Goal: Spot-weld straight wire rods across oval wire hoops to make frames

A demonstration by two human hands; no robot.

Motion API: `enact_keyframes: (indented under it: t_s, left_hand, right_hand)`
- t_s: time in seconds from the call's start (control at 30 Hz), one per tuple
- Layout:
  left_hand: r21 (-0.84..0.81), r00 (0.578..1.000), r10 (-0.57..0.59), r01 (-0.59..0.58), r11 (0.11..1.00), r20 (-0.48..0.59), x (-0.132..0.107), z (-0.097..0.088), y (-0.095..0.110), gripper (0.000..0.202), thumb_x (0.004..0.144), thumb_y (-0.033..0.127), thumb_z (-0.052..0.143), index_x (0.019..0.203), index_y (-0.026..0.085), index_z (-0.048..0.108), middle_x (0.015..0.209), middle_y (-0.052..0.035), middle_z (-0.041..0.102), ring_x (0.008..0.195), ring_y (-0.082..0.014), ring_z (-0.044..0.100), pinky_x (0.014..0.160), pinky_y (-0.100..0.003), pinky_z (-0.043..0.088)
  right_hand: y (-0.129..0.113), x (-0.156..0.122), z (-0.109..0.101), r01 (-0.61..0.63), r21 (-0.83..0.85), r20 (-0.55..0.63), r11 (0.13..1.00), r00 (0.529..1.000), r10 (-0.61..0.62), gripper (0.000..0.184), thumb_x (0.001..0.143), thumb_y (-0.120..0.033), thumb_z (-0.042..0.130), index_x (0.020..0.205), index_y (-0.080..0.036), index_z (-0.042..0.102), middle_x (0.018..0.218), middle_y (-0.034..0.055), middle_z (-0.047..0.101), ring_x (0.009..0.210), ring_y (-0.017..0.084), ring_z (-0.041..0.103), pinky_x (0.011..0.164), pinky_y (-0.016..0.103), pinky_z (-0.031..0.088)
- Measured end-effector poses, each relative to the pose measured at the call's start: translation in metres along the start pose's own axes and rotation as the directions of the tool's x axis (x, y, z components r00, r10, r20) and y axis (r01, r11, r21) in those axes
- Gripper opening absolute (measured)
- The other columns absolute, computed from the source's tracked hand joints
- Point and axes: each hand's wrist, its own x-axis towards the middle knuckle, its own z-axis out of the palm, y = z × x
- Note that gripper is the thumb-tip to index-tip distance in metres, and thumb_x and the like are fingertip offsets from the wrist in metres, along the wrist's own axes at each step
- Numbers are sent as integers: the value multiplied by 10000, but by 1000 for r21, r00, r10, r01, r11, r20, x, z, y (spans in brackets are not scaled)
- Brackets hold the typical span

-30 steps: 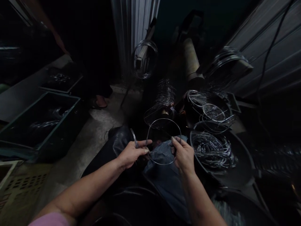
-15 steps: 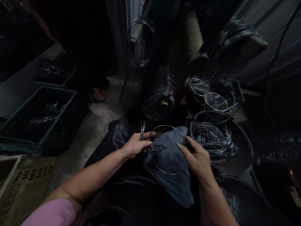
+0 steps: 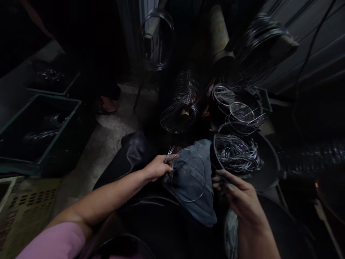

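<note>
Since half a second ago, the right hand (image 3: 239, 198) has come off the wire ring (image 3: 188, 150) and now sits right of the denim cloth (image 3: 198, 205), its fingers (image 3: 222, 176) loosely spread and holding nothing. Left hand (image 3: 157, 167) fingers are pinched closed at the cloth's left edge on the ring's rim and a few spare rings (image 3: 169, 151). The ring lies across the cloth. Held at one point only, it could spring, slide off the cloth, or snag the tangled wire in the basin (image 3: 268, 172) right of it.

No readable text, label or number anywhere.
</note>
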Motion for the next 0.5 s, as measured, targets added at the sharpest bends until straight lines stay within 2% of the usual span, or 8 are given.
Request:
enact_keyframes:
  t_s: [0.07, 0.1, 0.17, 0.2, 0.23, 0.3, 0.37, 0.5]
  left_hand:
    - [-25, 1000, 1, -2, 1000, -21, 0, 0, 4, 621, 575, 12, 513, 1172, 176, 560, 547, 58, 462, 427, -45, 431, 408, -162, 300]
    - [-23, 1000, -4, 4, 1000, -31, 1, 0, 6, 611, 579, 14, 512, 1164, 183, 568, 557, 53, 481, 425, -40, 418, 401, -158, 281]
    - [-19, 998, -31, 30, 999, -61, 3, 0, 6, 567, 601, 36, 520, 1149, 171, 579, 593, 31, 532, 435, -41, 422, 394, -157, 263]
    - [-24, 996, -47, 45, 999, -75, 4, 0, 5, 529, 615, 53, 530, 1132, 149, 589, 617, 13, 556, 447, -46, 439, 397, -160, 271]
    - [-34, 995, -61, 58, 998, -85, 5, -1, 3, 489, 626, 71, 544, 1109, 123, 601, 635, -5, 573, 462, -54, 461, 403, -164, 286]
    - [-53, 994, -75, 71, 996, -73, 5, -3, -1, 450, 633, 92, 570, 1082, 91, 610, 644, -28, 585, 492, -78, 511, 419, -176, 320]
    - [-48, 998, -64, 63, 997, -24, 2, -5, -6, 511, 611, 76, 590, 1121, 106, 586, 627, -12, 569, 511, -100, 550, 424, -182, 335]
    - [5, 996, -57, 57, 998, 74, -6, -10, -11, 696, 603, 58, 586, 1276, 162, 442, 618, 22, 559, 509, -123, 586, 432, -193, 370]
  right_hand:
    - [14, 9, 10, 196, -255, -31, 947, 977, -210, 451, 608, -319, 766, 1026, -211, 637, 883, 79, 653, 763, 229, 613, 718, 370, 504]
    - [23, 15, 16, 317, -394, -18, 863, 936, -353, 459, 634, -312, 750, 1061, -207, 616, 928, 78, 643, 808, 231, 606, 760, 380, 495]
    - [43, 25, 28, 523, -604, 87, 601, 793, -603, 432, 699, -321, 698, 1093, -179, 593, 968, 91, 626, 849, 234, 594, 791, 387, 490]
    - [54, 30, 33, 580, -665, 145, 471, 719, -680, 395, 737, -324, 660, 1092, -163, 592, 965, 101, 624, 860, 238, 590, 788, 387, 494]
    - [64, 33, 37, 601, -714, 180, 359, 653, -736, 363, 767, -318, 630, 1087, -150, 594, 955, 110, 624, 868, 244, 588, 781, 387, 498]
    - [80, 38, 42, 576, -788, 197, 217, 570, -797, 342, 797, -298, 606, 1092, -126, 590, 948, 130, 623, 882, 255, 583, 772, 386, 503]
    - [87, 38, 45, 530, -832, 181, 163, 537, -824, 358, 802, -283, 610, 1112, -108, 576, 946, 140, 621, 882, 261, 581, 772, 384, 503]
    - [86, 37, 44, 516, -845, 189, 138, 532, -826, 374, 814, -290, 602, 1134, -103, 560, 946, 140, 621, 887, 262, 579, 770, 378, 502]
